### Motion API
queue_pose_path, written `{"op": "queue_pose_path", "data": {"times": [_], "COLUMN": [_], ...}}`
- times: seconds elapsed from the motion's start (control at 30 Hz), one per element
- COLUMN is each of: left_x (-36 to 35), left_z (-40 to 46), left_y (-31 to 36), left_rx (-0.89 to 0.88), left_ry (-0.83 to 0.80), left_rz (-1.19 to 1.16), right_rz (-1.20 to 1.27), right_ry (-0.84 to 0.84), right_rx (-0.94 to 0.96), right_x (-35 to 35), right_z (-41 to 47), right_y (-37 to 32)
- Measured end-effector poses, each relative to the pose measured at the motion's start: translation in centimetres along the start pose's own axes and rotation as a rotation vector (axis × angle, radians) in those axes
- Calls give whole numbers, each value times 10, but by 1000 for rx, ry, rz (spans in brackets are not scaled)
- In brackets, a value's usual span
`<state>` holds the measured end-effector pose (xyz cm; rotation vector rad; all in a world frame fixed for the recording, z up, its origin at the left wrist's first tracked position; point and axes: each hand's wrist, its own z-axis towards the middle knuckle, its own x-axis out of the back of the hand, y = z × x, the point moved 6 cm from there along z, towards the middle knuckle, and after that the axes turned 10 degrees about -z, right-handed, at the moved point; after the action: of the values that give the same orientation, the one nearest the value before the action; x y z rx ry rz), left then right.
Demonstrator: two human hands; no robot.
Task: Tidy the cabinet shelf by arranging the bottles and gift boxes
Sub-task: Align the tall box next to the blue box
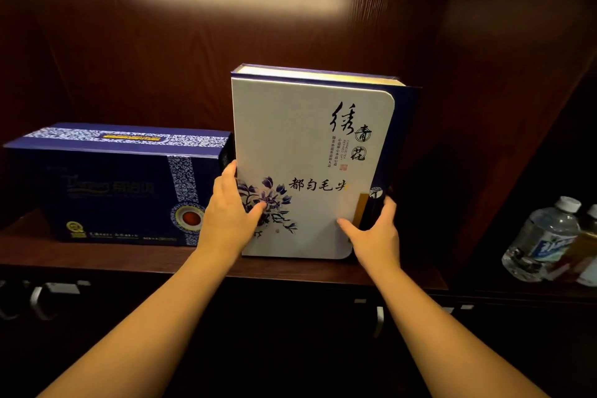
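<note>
- So both hands are on the white box (307, 168) right now: left hand (227, 216) grips its left edge, thumb across the flower print on the front and fingers tucked round the side; right hand (376, 229) grips the lower right corner, thumb on the front, fingers round the blue spine.
- White box stands upright near the front lip of the shelf (97, 255), looks planted on the wood but I can't tell if it's fully let down.
- It's a tall book-style gift box, white face, black calligraphy, blue flowers, navy edging.
- Just left of it, touching or nearly, the blue box (122, 184) lies on its long side, slightly further back.
- I'd say roughly halfway: two boxes lined up, white one wants squaring.
- Off right of the white box, past the divider, bottles (542, 236) sit lower down in a loose bunch, apparently not sorted yet.
</note>
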<state>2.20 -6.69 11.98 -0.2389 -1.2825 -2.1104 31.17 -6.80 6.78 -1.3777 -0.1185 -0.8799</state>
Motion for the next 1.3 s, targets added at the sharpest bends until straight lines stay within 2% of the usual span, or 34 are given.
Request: {"op": "queue_pose_path", "data": {"times": [0.17,0.27,0.4,0.47,0.57,0.73,0.83,1.07,1.3], "left_x": [-1,6,43,70,94,87,74,71,75], "left_z": [5,7,20,39,80,145,158,163,163], "left_y": [0,0,11,17,14,-19,-30,-42,-33], "left_rx": [13,-16,-219,-350,-432,-166,-54,-67,-147], "left_ry": [-6,-12,91,90,-98,-594,-744,-748,-771], "left_rz": [-1,84,199,248,472,859,813,563,542], "right_rz": [-16,-17,3,3,-7,-9,-4,6,5], "right_ry": [12,11,10,14,16,19,12,14,11], "right_rx": [2,9,8,16,12,7,6,6,1], "right_x": [-2,-6,-10,-11,-11,-9,-10,-11,-11], "right_z": [1,0,-2,-2,-3,-2,-2,-5,-6], "right_y": [-4,-7,-10,-11,-12,-13,-14,-15,-14]}}
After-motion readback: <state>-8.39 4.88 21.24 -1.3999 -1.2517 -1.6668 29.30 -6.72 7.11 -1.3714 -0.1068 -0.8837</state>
